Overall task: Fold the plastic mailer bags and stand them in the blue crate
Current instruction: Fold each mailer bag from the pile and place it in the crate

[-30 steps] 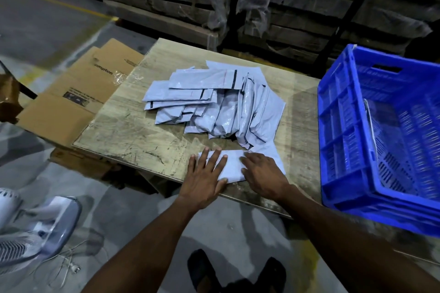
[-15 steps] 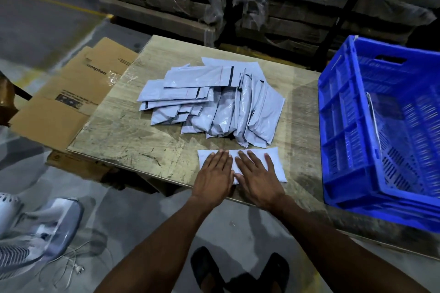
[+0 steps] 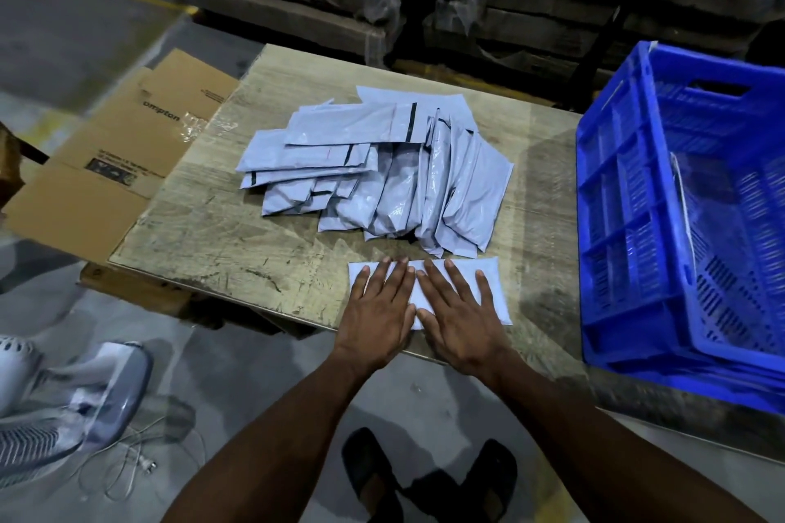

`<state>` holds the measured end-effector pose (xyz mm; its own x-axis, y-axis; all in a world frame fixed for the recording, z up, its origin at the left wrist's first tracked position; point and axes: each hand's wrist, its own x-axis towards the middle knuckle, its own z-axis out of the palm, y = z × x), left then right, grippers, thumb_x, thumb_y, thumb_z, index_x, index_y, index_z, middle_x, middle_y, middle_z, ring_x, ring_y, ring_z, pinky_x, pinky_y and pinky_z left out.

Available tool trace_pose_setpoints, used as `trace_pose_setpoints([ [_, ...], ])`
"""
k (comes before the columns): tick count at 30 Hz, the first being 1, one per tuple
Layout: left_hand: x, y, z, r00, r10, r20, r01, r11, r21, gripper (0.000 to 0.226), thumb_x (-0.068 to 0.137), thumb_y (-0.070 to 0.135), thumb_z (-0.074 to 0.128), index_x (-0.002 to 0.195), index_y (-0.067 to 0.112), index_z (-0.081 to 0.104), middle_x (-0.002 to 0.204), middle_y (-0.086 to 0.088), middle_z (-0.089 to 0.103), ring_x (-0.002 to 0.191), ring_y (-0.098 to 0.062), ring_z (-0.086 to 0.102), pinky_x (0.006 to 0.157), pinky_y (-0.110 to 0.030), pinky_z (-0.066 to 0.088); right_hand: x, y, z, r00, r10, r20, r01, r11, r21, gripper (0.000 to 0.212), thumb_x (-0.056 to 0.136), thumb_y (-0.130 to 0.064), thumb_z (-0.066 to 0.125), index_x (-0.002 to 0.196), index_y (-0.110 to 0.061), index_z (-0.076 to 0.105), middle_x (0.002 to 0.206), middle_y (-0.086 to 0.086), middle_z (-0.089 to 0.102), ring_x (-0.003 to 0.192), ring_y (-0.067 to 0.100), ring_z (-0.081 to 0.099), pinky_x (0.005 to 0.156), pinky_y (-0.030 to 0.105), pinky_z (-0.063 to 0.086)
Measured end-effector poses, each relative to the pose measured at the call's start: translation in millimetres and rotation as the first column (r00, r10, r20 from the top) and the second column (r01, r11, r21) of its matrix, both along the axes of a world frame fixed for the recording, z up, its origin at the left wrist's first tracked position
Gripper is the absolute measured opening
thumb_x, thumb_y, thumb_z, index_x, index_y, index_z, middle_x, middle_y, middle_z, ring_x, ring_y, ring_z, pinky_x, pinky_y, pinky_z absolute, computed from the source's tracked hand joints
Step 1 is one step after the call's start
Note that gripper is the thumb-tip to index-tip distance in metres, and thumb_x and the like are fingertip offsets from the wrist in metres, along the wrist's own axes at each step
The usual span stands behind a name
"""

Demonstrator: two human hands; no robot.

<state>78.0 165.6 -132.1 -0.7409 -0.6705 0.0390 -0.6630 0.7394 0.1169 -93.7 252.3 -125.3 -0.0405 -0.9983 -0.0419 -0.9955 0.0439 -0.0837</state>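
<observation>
mailer bag [image 3: 492, 289] | your left hand [image 3: 376, 316] and right hand [image 3: 456, 321] press it flat, fingers straight | light, slippery, limp | pinch its short ends

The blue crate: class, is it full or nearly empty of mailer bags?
Nearly empty. The blue crate shows bare slotted walls and floor, with just one thin bag standing against its left wall.

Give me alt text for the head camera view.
Left hand and right hand press flat on a white mailer at the wooden table edge. A pile of grey mailers lies beyond; a blue crate stands right.
</observation>
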Motion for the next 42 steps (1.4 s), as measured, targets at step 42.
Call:
trace_pose_setpoints([
  [42,19.1,-14.1,5.1,0.995,-0.067,-0.067,0.065,0.997,-0.032,0.053,0.104,0.026,0.03,0.141,-0.003,0.056,0.15,-0.019,0.053,0.144,-0.035,0.045,0.118,-0.049,0.026,27.4,7.5,16.4,0.998,-0.056,0.032,0.056,0.998,-0.02,0.062,0.105,-0.047,0.019,0.154,-0.014,0.04,0.161,0.006,0.037,0.152,0.024,0.025,0.119,0.06,0.012],
])
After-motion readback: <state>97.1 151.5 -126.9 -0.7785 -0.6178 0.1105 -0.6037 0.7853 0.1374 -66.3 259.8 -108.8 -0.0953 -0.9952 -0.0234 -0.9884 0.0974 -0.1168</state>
